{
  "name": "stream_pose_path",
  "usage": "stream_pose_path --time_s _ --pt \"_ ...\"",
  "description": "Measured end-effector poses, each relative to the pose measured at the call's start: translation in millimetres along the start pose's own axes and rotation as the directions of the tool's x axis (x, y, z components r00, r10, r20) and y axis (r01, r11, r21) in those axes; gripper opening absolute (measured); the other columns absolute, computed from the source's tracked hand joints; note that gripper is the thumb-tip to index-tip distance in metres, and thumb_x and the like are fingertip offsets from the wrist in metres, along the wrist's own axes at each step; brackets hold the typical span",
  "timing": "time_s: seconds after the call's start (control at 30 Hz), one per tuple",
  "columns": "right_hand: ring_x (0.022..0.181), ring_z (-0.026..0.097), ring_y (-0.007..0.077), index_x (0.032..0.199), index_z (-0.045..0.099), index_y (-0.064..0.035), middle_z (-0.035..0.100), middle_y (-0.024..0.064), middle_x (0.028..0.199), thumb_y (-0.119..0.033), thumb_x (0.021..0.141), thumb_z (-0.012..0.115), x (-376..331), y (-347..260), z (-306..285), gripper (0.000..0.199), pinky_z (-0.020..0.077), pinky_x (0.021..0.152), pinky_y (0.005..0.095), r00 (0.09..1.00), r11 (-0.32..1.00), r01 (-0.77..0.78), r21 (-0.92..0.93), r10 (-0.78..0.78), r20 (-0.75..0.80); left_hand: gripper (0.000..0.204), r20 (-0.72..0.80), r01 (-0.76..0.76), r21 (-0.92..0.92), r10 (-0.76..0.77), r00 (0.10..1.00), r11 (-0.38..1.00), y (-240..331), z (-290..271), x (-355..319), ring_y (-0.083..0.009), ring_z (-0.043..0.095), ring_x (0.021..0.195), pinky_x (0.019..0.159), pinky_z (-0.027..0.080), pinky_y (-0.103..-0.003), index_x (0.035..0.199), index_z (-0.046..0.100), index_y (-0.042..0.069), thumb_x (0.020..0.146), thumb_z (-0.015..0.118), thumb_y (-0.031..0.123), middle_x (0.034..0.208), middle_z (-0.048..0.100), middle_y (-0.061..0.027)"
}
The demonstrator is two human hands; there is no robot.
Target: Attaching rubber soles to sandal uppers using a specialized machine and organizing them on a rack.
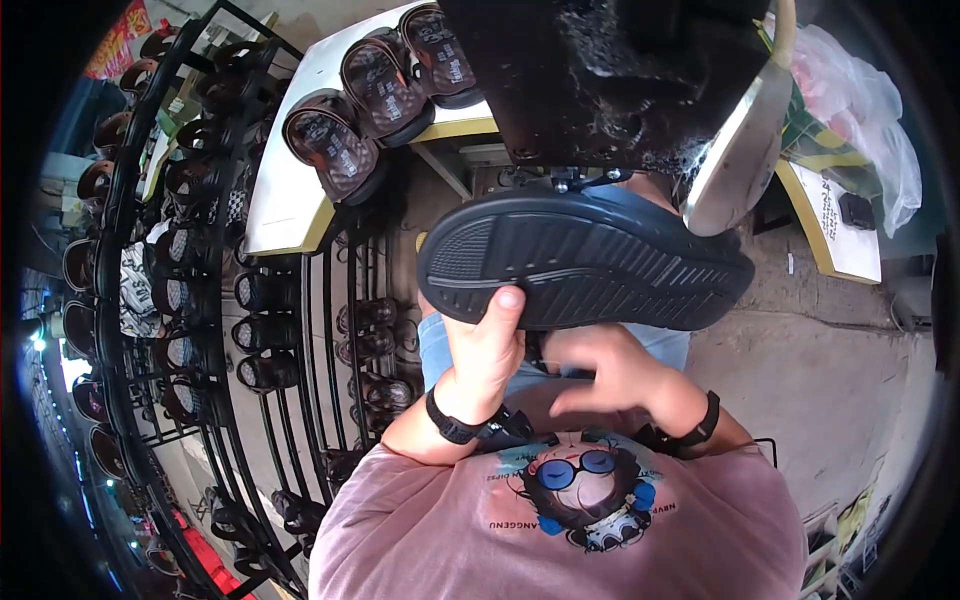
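Note:
A black sandal is held with its ribbed sole facing me, just below a dark machine head. My left hand grips its near edge on the left side, the thumb pressed on the sole and the other fingers hidden behind it. My right hand is beside the near edge, slightly blurred, its thumb spread away from the fingers. Nothing shows in that hand, though the fingertips are partly close to the sandal. The machine head is over the sandal's far edge, and a rounded metal lampshade overlaps its right part.
Several brown sandals stand on a white table with a yellow edge, far left. Tall black racks of sandals fill the left. At the right, a clear plastic bag is on another white tabletop, near a small black box.

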State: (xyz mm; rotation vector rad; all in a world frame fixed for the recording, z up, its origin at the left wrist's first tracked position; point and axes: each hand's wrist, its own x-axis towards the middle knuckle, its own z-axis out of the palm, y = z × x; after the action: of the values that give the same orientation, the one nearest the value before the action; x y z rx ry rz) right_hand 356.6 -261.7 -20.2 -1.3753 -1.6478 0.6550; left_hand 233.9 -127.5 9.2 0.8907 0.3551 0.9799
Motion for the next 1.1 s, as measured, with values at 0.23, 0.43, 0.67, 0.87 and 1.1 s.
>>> stream_pose_path --time_s 0.23,0.43,0.67,0.87,1.1 --pt "0.12 0.053 0.0244 0.13 0.053 -0.0044 0.057 0.008 0.129 -0.011 0.082 0.068 17 28 7 0.051 0.0384 0.106 0.0411 0.688 0.454 0.471 0.756 0.348 -0.637 0.064 -0.163 0.175 -0.213 -0.211 0.964 0.961 -16 -26 -3 -0.0256 0.055 0.12 0.102 0.046 -0.048 0.139 0.045 0.012 0.09 0.062 0.049 0.135 0.054 -0.0074" --pt "0.1 0.061 0.0161 0.115 0.065 -0.0016 0.067 0.0055 0.111 -0.003 0.087 0.066 65 -10 16 0.029 0.0474 0.092 0.0317 0.763 0.52 0.319 0.792 0.355 -0.541 0.077 -0.387 0.151 -0.236 -0.235 0.892 0.96 47 -58 46 -0.0262 0.053 0.121 0.104 0.042 -0.046 0.135 0.051 0.008 0.089 0.046 0.069 0.133 0.056 -0.0085" --pt "0.095 0.065 0.0162 0.116 0.062 0.0005 0.067 0.0072 0.109 -0.001 0.087 0.067 96 -18 22 0.03 0.0539 0.082 0.0308 0.874 0.56 0.201 0.804 0.269 -0.405 0.04 0.435 -0.425 0.867 0.021 0.9 0.26 101 -2 88 -0.0187 0.064 0.072 0.068 0.051 -0.03 0.089 0.067 0.001 0.066 0.088 0.026 0.081 0.066 -0.0077" --pt "0.103 0.062 0.0192 0.116 0.061 -0.0026 0.065 0.0089 0.112 -0.006 0.079 0.077 88 -3 1 0.041 0.0509 0.088 0.0334 0.901 0.823 0.125 0.554 0.141 -0.411 0.035 0.299 -0.064 0.776 -0.277 0.913 0.628 76 29 74 -0.0081 0.062 0.074 0.067 0.051 -0.025 0.089 0.068 -0.001 0.066 0.089 0.014 0.079 0.069 -0.0047" --pt "0.097 0.055 0.0326 0.131 0.049 -0.003 0.051 0.0148 0.108 -0.038 0.065 0.088 48 0 5 0.084 0.0472 0.084 0.0416 0.729 0.989 -0.141 0.033 0.126 -0.672 0.031 0.111 0.098 0.244 -0.129 0.985 0.965 30 13 27 -0.0122 0.066 0.09 0.084 0.052 -0.026 0.107 0.06 -0.002 0.082 0.077 0.004 0.099 0.07 -0.0081"
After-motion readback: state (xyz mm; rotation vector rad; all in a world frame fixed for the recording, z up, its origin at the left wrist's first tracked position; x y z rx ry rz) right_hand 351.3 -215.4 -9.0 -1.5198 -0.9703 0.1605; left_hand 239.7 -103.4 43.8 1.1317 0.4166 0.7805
